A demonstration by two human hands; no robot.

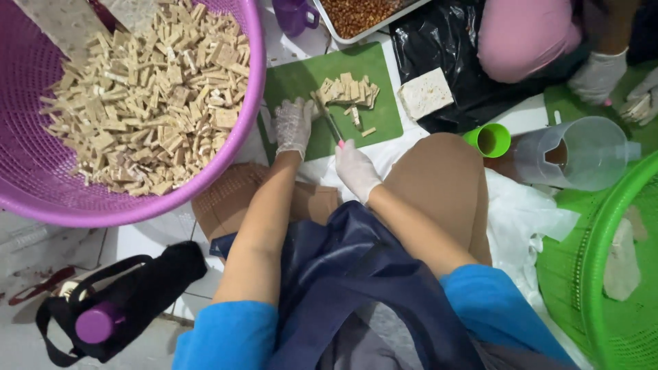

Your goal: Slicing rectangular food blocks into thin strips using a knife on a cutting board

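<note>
One small pile of pale beige tempeh strips (349, 92) lies on one green cutting board (301, 79), just beyond both gloved hands. The right hand (355, 170) is clamped on one knife (332, 125); the left hand (293, 125), fingers loosely curled, rests on the board. One purple basket (250, 75) left of it holds countless cut strips.

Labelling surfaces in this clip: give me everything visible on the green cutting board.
The green cutting board is a flat, rounded-corner rectangle, plastic by its look, lying on the floor ahead of the person's knees, beside the purple basket. A pile of pale cut strips sits on its far right part, with a few loose bits nearer. The gloved left hand rests on its near edge; the gloved right hand holds a knife whose blade lies across the board toward the pile.
</note>
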